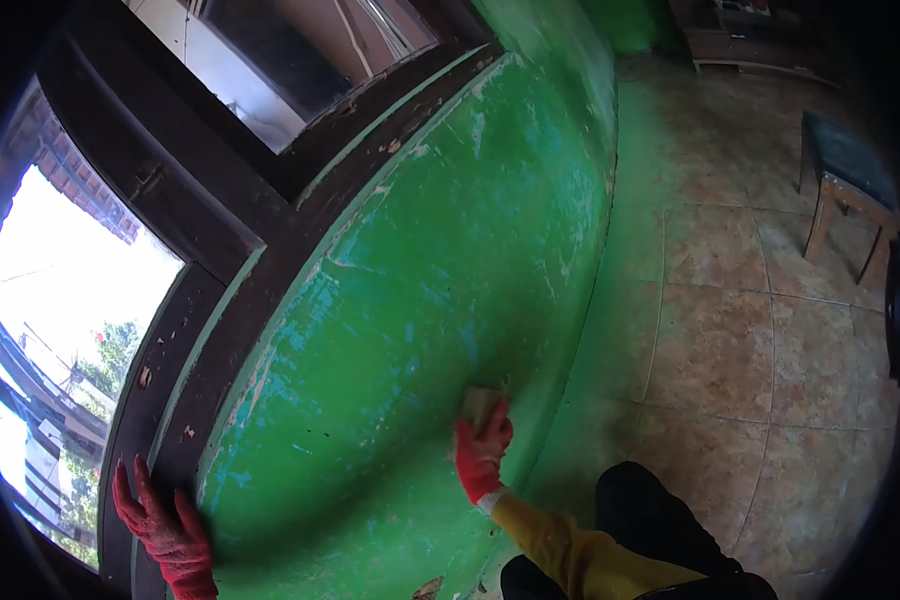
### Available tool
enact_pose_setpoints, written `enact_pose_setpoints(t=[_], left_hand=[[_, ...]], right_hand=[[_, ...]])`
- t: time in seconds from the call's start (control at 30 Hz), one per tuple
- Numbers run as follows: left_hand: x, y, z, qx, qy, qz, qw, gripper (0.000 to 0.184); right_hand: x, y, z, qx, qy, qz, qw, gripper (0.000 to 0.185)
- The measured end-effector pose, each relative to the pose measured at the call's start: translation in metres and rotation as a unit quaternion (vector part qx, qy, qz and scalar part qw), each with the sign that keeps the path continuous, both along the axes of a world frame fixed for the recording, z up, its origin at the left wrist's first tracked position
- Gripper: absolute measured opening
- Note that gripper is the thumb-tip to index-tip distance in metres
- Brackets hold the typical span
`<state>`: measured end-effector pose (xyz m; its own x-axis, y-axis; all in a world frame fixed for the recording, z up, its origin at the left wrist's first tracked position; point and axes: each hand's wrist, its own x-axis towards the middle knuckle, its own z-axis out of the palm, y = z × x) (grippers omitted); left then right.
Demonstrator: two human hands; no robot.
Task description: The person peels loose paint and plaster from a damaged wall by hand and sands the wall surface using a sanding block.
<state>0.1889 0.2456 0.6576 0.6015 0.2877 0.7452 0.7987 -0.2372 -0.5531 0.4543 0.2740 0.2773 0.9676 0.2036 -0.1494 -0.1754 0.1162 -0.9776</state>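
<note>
My right hand (482,455), in a red glove, is closed around a greyish-brown piece of sandpaper (481,405). It presses this against the lower part of a green wall (400,330). The wall's paint is scuffed, with light blue and whitish patches showing through. At the lower left, my left hand (165,530), also gloved in red, rests with spread fingers on the dark wooden window frame (175,400). Nothing shows in that hand. The paint along the wall's upper edge, below the frame, is chipped.
Brown floor tiles (715,350) run along the wall's foot on the right. A stool with a dark seat (850,160) stands at the far right. My bent dark-clothed knee (650,510) is close to my right arm. Bright daylight comes through the window (80,270) at left.
</note>
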Motion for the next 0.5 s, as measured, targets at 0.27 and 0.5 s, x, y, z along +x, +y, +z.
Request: enact_pose_setpoints(t=[0.27,0.5], left_hand=[[-0.016,0.011,-0.002,0.004,0.02,-0.006,1.0,0.059],[-0.022,0.017,-0.002,0.011,0.041,0.001,0.999,0.066]], right_hand=[[0.031,-0.026,0.17,0.16,-0.473,0.028,0.866,0.094],[0.101,0.017,0.092,-0.07,0.016,0.049,0.996,0.109]])
